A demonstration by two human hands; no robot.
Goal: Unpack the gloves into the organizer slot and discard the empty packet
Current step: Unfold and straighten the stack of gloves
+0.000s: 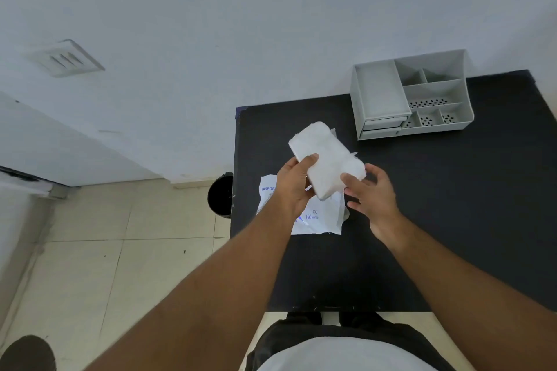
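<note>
A thick white stack of gloves [327,156] is held above the black table [422,220]. My left hand [294,187] grips the stack's left side, thumb on top. My right hand [372,193] pinches its lower right corner. Under my hands the white packet [319,220] with blue print lies flat on the table, partly hidden by my left hand. The grey organizer [411,93] stands at the table's far right, its several slots showing nothing inside.
A black bin [220,194] stands on the tiled floor just left of the table's left edge. A white wall runs behind the table. The organizer has two small drawers at its front left.
</note>
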